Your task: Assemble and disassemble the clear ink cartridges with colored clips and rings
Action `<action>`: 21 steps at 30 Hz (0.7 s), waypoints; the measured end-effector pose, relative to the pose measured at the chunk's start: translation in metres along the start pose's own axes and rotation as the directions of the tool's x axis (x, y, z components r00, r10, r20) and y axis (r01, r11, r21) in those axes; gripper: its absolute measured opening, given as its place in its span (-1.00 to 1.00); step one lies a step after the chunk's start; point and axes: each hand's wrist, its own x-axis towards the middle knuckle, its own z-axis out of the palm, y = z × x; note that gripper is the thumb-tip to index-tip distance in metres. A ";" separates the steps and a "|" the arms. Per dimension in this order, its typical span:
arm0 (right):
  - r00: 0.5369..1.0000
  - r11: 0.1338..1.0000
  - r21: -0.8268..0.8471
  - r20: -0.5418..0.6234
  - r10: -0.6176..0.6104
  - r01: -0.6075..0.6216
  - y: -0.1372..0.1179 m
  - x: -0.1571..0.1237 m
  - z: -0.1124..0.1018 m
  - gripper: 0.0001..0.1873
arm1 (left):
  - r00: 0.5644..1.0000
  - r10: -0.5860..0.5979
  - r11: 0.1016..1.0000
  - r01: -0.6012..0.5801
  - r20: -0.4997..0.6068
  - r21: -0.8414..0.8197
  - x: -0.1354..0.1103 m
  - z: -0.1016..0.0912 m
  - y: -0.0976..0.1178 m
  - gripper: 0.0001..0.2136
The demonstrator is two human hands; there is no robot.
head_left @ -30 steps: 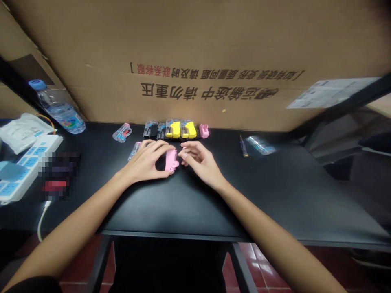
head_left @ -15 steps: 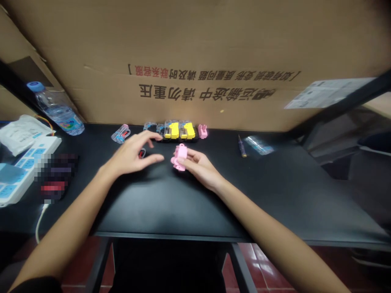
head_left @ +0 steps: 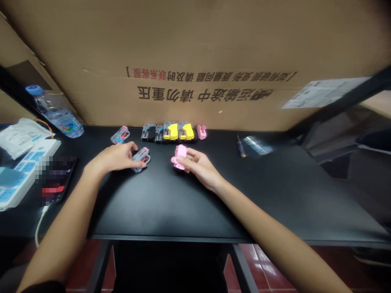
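Note:
My left hand [head_left: 117, 158] has its thumb and fingers closed around a small clear plastic toy gun [head_left: 141, 156] with a pink end and a red trigger, low over the black table. My right hand [head_left: 200, 165] pinches a pink plastic toy part [head_left: 180, 156] between thumb and fingers; its far side is hidden by them. Behind the left hand lies another clear toy gun [head_left: 120, 134]. Farther back, yellow-and-clear toy pieces [head_left: 171, 131] and black-and-clear ones [head_left: 148, 132] stand in a row, with a second pink part [head_left: 202, 132] at the right end.
A screwdriver [head_left: 241, 147] and a clear plastic packet [head_left: 258, 145] lie to the right. On the left are a water bottle [head_left: 59, 116], a white power strip [head_left: 45, 148], a white bag [head_left: 23, 136] and a phone [head_left: 65, 179] on a cable. Cardboard [head_left: 195, 36] stands behind.
My left hand has moved left and down onto the clear toy gun, closing round it; the toy gun has shifted slightly toward me. The right hand keeps the pink part, turned a little.

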 end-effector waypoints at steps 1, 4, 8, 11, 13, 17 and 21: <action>1.000 1.000 -0.005 0.003 -0.002 0.002 0.000 0.000 0.000 -0.51 | 0.998 0.046 0.998 -0.045 0.040 -0.038 0.001 0.002 0.001 -0.30; 1.000 1.000 -0.008 0.015 0.005 -0.004 0.001 -0.002 0.003 -0.49 | 0.968 0.236 0.964 -0.223 0.082 -0.146 0.003 0.010 0.012 -0.45; 0.999 0.999 -0.003 -0.004 -0.034 0.034 0.001 -0.002 0.004 -0.48 | 0.922 0.387 0.839 -0.354 -0.003 -0.413 0.004 0.021 0.030 -0.56; 0.992 0.995 0.015 -0.084 -0.097 0.099 0.001 0.000 0.002 -0.50 | 0.904 0.394 0.666 -0.404 -0.165 -0.628 0.005 0.030 0.038 -0.53; 0.985 0.993 0.022 -0.128 -0.115 0.119 0.001 0.002 0.000 -0.51 | 0.898 0.366 0.617 -0.429 -0.242 -0.660 0.007 0.037 0.040 -0.49; 0.980 0.991 0.001 -0.150 -0.133 0.135 0.001 0.003 -0.003 -0.50 | 0.872 0.401 0.743 -0.490 -0.282 -0.456 0.014 0.050 0.038 -0.55; 0.979 0.986 -0.065 -0.125 -0.163 0.156 0.002 0.001 -0.002 -0.50 | 0.874 0.397 0.832 -0.471 -0.278 -0.293 0.019 0.062 0.038 -0.59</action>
